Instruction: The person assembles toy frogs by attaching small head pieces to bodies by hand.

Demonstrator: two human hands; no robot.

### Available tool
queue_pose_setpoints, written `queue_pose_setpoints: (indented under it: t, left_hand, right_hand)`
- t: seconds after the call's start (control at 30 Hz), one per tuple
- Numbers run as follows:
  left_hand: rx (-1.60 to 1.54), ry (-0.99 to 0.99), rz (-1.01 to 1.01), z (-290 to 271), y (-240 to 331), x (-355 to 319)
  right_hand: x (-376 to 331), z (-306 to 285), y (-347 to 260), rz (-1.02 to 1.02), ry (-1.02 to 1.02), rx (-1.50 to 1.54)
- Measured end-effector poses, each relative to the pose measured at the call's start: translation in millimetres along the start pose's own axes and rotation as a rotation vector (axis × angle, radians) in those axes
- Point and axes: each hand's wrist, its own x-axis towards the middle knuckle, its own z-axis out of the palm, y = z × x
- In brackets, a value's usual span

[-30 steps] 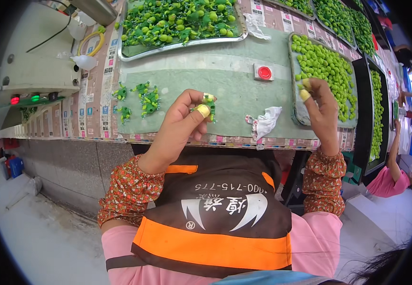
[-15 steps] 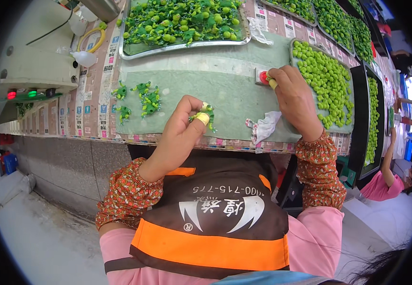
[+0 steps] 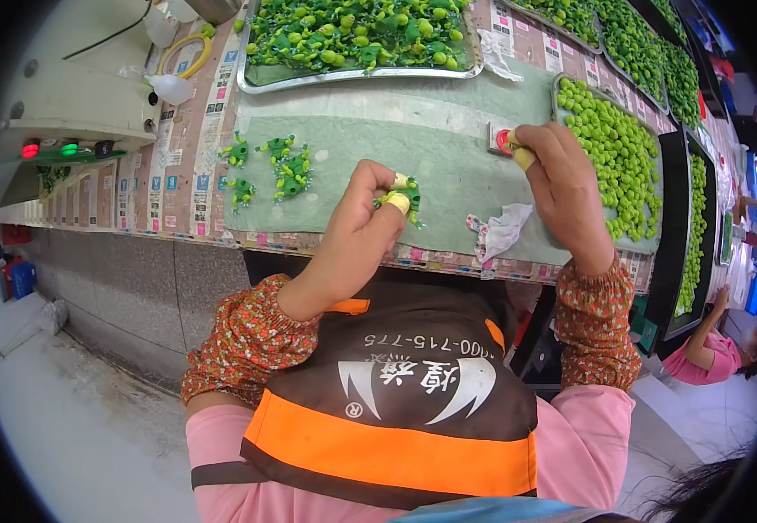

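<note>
Right hand now across from tray to red pad, grip unclear; left hand tight on green figure

Inside what looks like a factory assembly workshop, shallow metal trays heaped with small green parts line a long, paper-covered worktop. A pale machine housing shows red and green lights at left; floral oversleeves, a dark apron and a pink-clad co-worker complete the scene.

I hold the left hand forward, thumb and forefinger pinched; the right hand sits farther ahead, fingers bent toward the thumb.
</note>
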Motion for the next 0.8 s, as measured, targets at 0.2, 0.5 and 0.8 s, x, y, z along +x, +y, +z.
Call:
queue_pose_setpoints:
  t: [0.2,0.5,0.8]
  left_hand:
    - [0.076,0.004,0.016,8.3,-4.3,0.6]
    - [0.169,0.041,0.035,15.6,-7.6,-3.7]
    - [0.522,0.118,0.315,28.1,-13.0,-16.5]
  right_hand:
    - [-20.6,6.6,-54.2,0.151,-0.02,0.657]
    - [-30.3,29.7,-67.1,-0.08,0.083,0.482]
    - [-42.1,47.0,-73.9,-0.092,0.161,0.517]
